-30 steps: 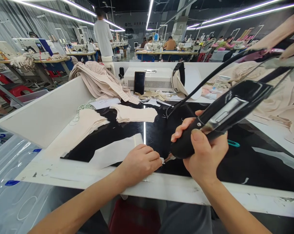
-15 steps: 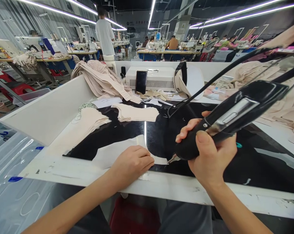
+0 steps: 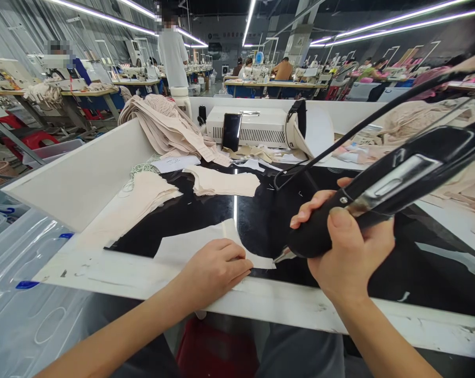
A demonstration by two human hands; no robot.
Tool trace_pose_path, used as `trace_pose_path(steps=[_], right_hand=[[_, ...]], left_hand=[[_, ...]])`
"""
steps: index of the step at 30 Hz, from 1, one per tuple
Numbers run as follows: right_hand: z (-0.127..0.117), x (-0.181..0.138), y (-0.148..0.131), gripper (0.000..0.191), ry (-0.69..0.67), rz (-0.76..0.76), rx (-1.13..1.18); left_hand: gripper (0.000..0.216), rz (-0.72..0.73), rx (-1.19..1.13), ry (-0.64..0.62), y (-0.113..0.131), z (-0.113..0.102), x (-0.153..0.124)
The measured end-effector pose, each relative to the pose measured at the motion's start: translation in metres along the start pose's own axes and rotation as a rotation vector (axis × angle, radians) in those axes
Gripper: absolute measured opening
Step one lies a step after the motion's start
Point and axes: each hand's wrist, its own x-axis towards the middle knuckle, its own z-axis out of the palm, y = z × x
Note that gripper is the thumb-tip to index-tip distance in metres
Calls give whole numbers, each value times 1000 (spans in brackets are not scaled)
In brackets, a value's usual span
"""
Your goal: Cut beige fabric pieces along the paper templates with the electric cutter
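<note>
Black-and-silver tool [image 3: 392, 184], plain white flat piece [image 3: 190, 242], black tabletop [image 3: 268, 215]

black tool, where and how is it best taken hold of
Probably best around the rounded lower part of the black tool, coming from the near right side, as the right hand holds it. The body slants up to the right, and its narrow metal tip points down-left at the white piece, so this grip keeps fingers behind the tip.

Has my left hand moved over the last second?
Yes, leftward: judged against the black smartphone standing at the back, your left hand has shifted to the left.
</note>
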Motion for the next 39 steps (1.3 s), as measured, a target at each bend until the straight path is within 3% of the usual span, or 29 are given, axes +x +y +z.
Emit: trace_pose_path(steps=[22,33,39], right_hand=[[-2,-2,3,55,-18,-10,-20],[24,-6,10,51,-38,1,53],[25,-10,14,52,-61,11,33]], left_hand=[[19,-38,-54,-72,2,2,-7],[21,30,3,-73,-1,9,-16],[21,33,-4,-44,1,8,-14]])
